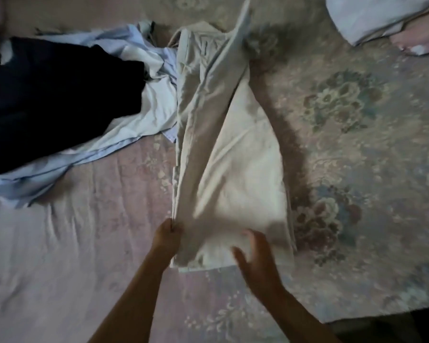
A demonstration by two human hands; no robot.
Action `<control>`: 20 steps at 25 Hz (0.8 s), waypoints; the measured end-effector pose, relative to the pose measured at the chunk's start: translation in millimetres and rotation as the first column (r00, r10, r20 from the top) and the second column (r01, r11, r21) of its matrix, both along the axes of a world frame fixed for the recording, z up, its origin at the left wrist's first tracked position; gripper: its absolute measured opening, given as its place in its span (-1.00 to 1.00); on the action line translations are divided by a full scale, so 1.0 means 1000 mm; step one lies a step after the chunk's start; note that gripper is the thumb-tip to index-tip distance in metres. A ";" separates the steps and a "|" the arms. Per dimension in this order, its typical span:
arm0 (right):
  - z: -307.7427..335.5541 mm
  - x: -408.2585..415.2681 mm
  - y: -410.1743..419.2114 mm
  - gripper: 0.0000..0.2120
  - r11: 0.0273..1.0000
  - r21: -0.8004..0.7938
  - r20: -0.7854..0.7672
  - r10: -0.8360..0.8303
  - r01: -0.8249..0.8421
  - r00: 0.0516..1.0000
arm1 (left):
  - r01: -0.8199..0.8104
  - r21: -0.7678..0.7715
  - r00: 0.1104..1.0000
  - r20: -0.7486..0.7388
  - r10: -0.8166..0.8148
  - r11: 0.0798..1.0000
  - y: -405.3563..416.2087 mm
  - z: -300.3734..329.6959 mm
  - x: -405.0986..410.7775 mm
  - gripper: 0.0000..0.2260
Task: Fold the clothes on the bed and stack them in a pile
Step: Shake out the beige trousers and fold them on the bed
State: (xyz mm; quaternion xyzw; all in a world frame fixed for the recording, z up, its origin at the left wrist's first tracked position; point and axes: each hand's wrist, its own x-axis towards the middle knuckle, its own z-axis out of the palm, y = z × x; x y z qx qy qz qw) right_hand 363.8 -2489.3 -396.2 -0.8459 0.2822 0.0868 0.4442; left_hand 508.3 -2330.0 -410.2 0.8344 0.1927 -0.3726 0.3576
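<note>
Blur and dim light soften everything, most of all the right hand [255, 261]. Left of the trousers [223, 149], a dark garment [60, 100] runs off the frame's edge, so its shape cannot be made out; it lies on a crumpled blue shirt [134, 134]. The cream trousers stretch lengthwise down the middle of the bed [357, 157], their far end half lifted. At their near left corner the left hand [167, 237] pinches the edge, fingertips hidden in the cloth. The right hand hovers over their near end, fingers spread and holding nothing. Right of the trousers lies a flowered pink bedspread; far right, a white pillow [372, 16] is cut off by the corner.
</note>
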 end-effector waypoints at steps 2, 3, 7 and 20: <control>-0.029 -0.023 -0.032 -0.49 0.902 -0.117 -0.141 -0.429 0.415 0.892 | -0.017 0.003 1.000 -0.005 0.017 1.000 0.004 -0.024 -0.006 -0.82; -0.035 -0.027 -0.046 -0.49 0.821 -0.143 -0.230 -0.570 0.552 0.789 | -0.025 0.010 1.000 0.004 0.025 1.000 0.003 -0.031 -0.008 -0.84; -0.041 -0.037 -0.068 -0.63 0.624 0.145 -0.413 -0.667 0.768 0.620 | -0.037 0.069 0.999 0.028 0.035 0.997 0.003 -0.043 -0.021 -0.81; -0.038 -0.059 -0.085 -0.86 0.779 0.116 -0.280 -0.569 0.616 0.773 | -0.065 0.081 0.969 0.244 0.043 0.995 0.017 -0.048 -0.061 -0.79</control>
